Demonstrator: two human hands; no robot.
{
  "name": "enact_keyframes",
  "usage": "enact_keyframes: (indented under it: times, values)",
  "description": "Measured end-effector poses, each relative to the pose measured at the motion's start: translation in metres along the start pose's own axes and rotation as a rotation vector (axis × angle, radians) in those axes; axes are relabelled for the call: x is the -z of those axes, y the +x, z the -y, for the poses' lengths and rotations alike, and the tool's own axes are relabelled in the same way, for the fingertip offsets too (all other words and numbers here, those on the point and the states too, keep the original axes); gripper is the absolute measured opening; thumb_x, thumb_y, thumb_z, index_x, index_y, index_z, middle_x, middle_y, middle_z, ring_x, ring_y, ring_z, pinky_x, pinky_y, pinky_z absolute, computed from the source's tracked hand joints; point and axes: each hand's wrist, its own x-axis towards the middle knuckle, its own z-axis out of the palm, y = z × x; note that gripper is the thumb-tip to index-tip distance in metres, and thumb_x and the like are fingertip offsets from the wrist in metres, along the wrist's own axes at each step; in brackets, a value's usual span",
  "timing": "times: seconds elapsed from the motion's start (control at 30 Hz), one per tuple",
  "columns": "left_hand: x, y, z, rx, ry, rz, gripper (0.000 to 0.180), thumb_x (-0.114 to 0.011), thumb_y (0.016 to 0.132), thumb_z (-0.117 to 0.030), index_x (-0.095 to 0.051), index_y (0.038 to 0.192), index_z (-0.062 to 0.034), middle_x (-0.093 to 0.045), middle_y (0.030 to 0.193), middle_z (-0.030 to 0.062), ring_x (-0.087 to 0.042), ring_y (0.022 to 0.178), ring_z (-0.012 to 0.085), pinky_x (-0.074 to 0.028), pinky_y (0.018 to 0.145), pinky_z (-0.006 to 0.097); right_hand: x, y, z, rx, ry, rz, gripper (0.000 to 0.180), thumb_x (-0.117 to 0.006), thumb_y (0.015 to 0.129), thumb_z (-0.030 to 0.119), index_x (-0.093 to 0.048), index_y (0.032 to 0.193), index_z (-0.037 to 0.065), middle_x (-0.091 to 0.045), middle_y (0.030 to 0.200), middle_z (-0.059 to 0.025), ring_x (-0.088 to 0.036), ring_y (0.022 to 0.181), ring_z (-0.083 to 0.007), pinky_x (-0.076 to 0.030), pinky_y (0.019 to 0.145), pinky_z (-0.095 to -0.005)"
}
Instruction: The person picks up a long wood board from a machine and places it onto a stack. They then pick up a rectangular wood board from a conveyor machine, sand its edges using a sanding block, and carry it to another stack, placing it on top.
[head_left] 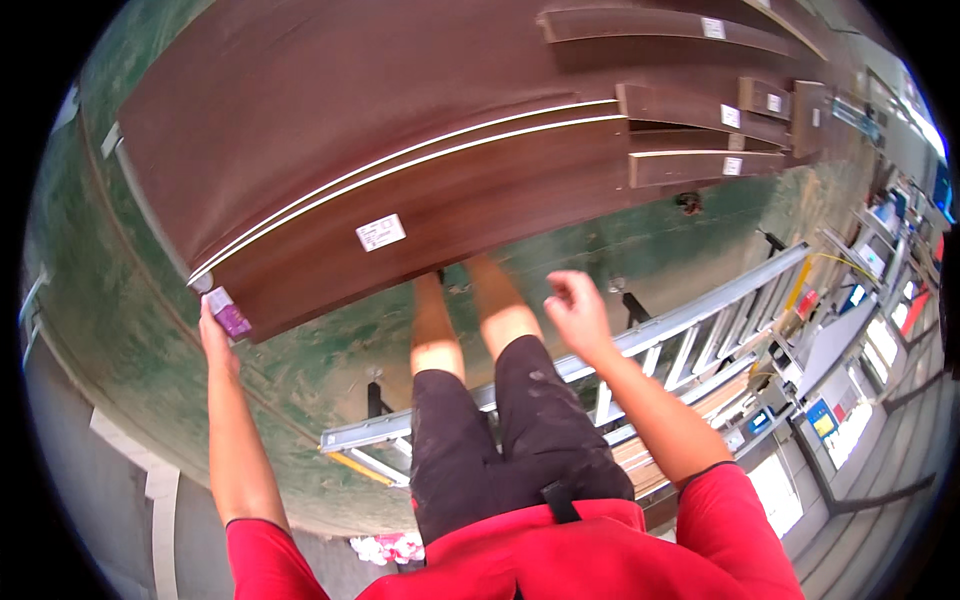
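One bare left hand [217,340] is held at the near left corner of a long brown panel [490,200], just beside a purple-and-white piece [230,313]; whether the fingers are clamped on the panel, on that piece or on both cannot be told. The panel is stretched across in front of the person's legs, marked near its middle by a white label [381,233] and edged in white along its far side. Farther right, the right hand [578,305] is raised, with nothing held, its fingers loosely bent and slightly apart from the thumb. Beyond it, short brown boards [685,168] are laid out, and a silver rail frame [655,328] is set over the green floor [690,240].
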Motion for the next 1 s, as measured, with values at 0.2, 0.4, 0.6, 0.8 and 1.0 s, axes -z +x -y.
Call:
enact_keyframes:
  times: [0.2,0.4,0.6,0.8,1.0]
  values:
    - [-0.006,0.003,0.013,0.002,0.116,-0.024,0.054,-0.05,0.089,-0.053,-0.054,0.115,-0.0058,-0.059,0.096,0.0035,-0.057,0.088,0.0139,-0.044,0.082,0.03,-0.015,-0.057,-0.031,-0.127,0.103,0.152,0.032,-0.06,0.077,0.011,-0.056,0.107,-0.001,-0.055,0.098,-0.0156,-0.058,0.085,-0.0243,-0.048,0.077,-0.0328]
    - [0.026,0.003,0.017,-0.004,0.44,0.041,0.076,-0.052,0.086,-0.056,-0.038,0.133,0.0015,-0.049,0.127,0.0143,-0.048,0.114,0.0239,-0.035,0.099,0.037,0.008,-0.091,-0.067,-0.197,0.129,0.144,0.033,-0.06,0.078,0.013,-0.056,0.108,0.001,-0.055,0.1,-0.0144,-0.058,0.086,-0.0234,-0.048,0.078,-0.0327]
    - [0.003,-0.149,0.073,-0.442,0.659,0.033,0.059,-0.053,0.091,-0.038,-0.038,0.126,0.0064,-0.04,0.127,0.0257,-0.042,0.116,0.0354,-0.034,0.099,0.043,0.061,-0.158,-0.107,-0.262,-0.03,0.063,0.034,-0.061,0.077,0.021,-0.059,0.104,0.002,-0.06,0.098,-0.0181,-0.059,0.091,-0.0303,-0.047,0.08,-0.0363]
    - [-0.056,-0.306,0.084,-0.351,0.877,0.721,0.038,-0.053,0.087,-0.033,-0.058,0.104,0.0007,-0.063,0.1,0.0202,-0.061,0.09,0.0264,-0.046,0.082,0.037,0.102,-0.255,-0.102,-0.432,0.252,-0.014,0.035,-0.062,0.073,0.027,-0.063,0.1,0.004,-0.066,0.092,-0.017,-0.064,0.086,-0.0285,-0.05,0.078,-0.0371]
    - [-0.076,-0.299,-0.07,-0.207,0.551,0.781,0.027,-0.055,0.089,-0.026,-0.059,0.095,-0.001,-0.06,0.076,0.0057,-0.055,0.064,0.0127,-0.046,0.057,0.029,0.103,-0.313,-0.079,-0.373,0.432,-0.096,0.029,-0.064,0.076,0.026,-0.066,0.095,0.005,-0.067,0.09,-0.0152,-0.064,0.083,-0.0236,-0.049,0.076,-0.034]
